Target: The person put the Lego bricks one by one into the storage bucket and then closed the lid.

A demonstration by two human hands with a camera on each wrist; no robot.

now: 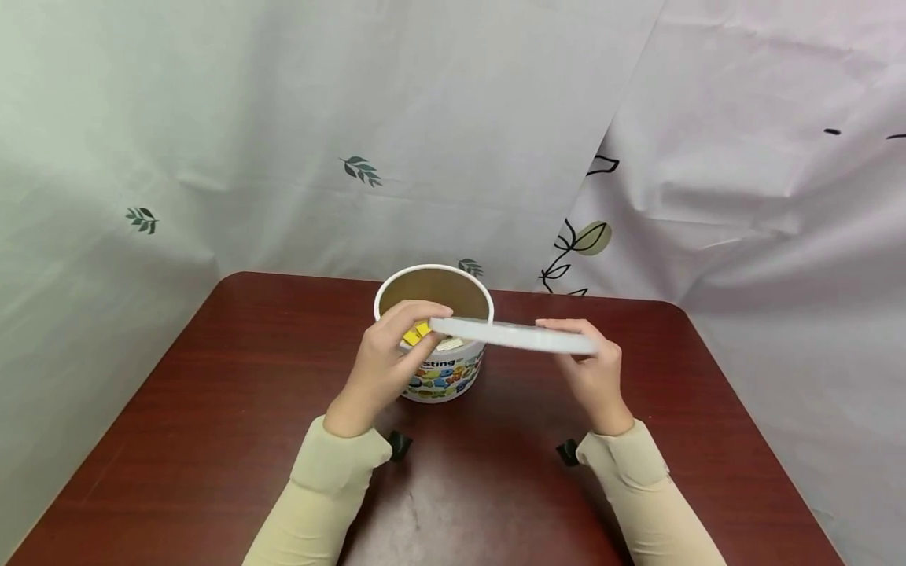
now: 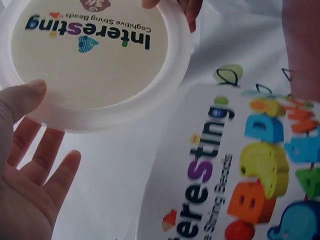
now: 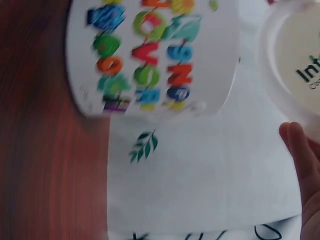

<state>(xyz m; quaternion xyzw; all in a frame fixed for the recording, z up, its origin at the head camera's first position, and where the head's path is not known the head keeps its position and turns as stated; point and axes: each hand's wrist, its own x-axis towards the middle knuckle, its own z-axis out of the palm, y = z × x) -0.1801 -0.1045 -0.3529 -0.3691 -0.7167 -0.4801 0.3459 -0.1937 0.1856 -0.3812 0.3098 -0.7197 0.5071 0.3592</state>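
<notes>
Both hands hold a round white lid [image 1: 513,335] up in front of a white bucket [image 1: 442,377]. The left hand [image 1: 385,358] pinches the lid's left edge, thumb on one face and fingers behind, as the left wrist view shows. At the lid's opposite edge the right hand [image 1: 591,377] grips it between thumb and fingers. Printed lettering and a small fish mark the lid's face [image 2: 90,65]. The bucket stands open at the top, its wall printed with colourful beads and letters. Some yellow pieces [image 1: 416,333] show inside; the rest of its contents is hidden by the lid and left hand.
A dark red wooden table [image 1: 233,409] carries the bucket near its far edge. Behind it hangs a pale curtain [image 1: 453,118] with leaf prints. Small black pieces [image 1: 399,446] show beside both wrists.
</notes>
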